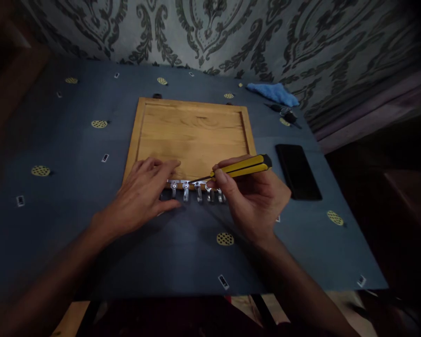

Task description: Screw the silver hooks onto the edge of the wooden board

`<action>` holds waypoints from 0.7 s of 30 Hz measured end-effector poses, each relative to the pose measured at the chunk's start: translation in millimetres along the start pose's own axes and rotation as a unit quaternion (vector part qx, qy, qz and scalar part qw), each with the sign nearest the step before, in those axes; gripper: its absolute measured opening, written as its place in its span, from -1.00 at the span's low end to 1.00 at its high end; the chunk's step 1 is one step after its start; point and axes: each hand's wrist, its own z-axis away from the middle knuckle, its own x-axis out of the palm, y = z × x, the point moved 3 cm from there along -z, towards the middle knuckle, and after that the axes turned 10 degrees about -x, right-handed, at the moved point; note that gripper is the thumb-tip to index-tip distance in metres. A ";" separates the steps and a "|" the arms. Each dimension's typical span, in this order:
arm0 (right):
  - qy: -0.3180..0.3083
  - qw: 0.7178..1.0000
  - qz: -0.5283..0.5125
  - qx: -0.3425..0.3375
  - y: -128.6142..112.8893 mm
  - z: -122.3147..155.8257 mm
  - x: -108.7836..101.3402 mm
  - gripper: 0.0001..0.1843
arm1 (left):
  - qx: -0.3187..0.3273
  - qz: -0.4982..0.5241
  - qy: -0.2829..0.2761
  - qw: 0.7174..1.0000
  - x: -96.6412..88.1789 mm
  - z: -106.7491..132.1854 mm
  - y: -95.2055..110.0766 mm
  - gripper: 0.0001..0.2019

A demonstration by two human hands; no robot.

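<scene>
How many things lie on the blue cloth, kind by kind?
Wooden framed board: 1
Row of silver metal hooks: 1
Yellow-and-black screwdriver, in right hand: 1
Black phone: 1
Blue rag: 1
Left hand rests on the hook row.
Total: 5

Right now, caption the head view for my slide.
Right hand holds a yellow screwdriver at a hook rail; left hand steadies it.

One board (192, 131), five hooks (197, 189), one screwdriver (243, 166)
</scene>
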 end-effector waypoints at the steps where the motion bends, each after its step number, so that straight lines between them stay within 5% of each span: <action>1: -0.010 1.000 0.006 0.001 -0.5 -0.6 2.4 -0.90 | -0.005 -0.001 -0.001 1.000 0.4 0.6 -1.1 -0.29; 8: -0.063 0.998 0.017 0.005 -1.3 -0.8 19.3 -0.86 | -0.006 -0.007 0.006 1.000 8.8 1.7 -1.4 -0.34; 21: -0.065 0.998 0.019 0.016 8.4 3.5 29.2 -0.81 | -0.011 -0.008 0.001 1.000 8.2 1.0 0.5 -0.38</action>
